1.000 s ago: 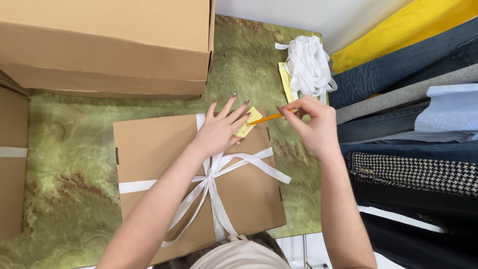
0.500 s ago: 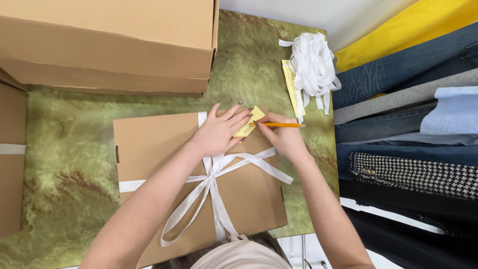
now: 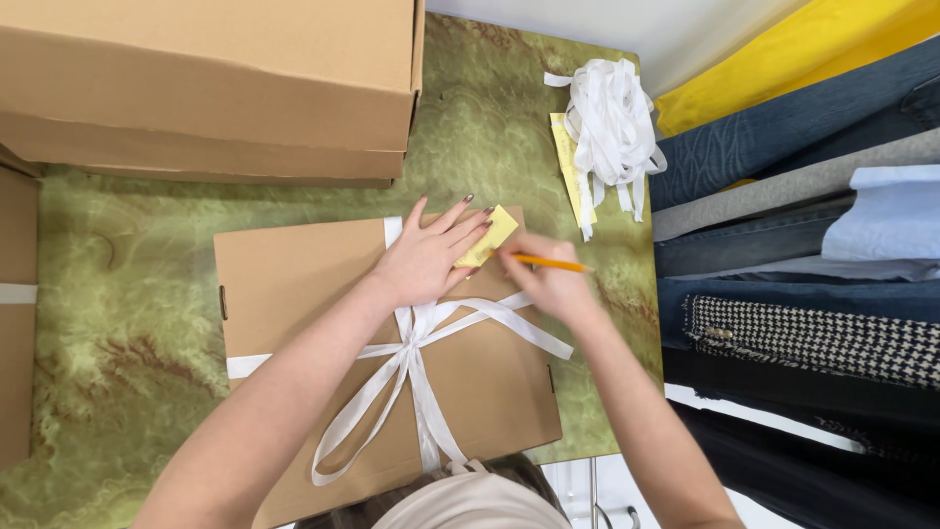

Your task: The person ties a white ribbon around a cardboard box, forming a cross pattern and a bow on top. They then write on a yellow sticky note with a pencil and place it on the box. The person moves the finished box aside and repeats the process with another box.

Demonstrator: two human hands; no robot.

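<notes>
A flat brown cardboard box (image 3: pixel 294 294) lies on the green marbled table, tied with a white ribbon (image 3: pixel 416 358) in a bow. My left hand (image 3: pixel 426 257) rests flat on the box's far right corner, fingers pressing a small yellow note (image 3: pixel 490 233). My right hand (image 3: pixel 548 279) is beside it on the box, gripping an orange pencil (image 3: pixel 553 263) whose tip meets the note's edge.
A large brown carton (image 3: pixel 206 83) stands at the back left, another carton edge (image 3: pixel 15 313) at the far left. A bundle of white ribbons (image 3: pixel 612 122) lies on yellow paper at the back right. Folded clothes (image 3: pixel 803 245) are stacked along the right.
My right hand has come down and left with the pencil, from above the table's right side to the yellow note. The left hand has stayed on the note.
</notes>
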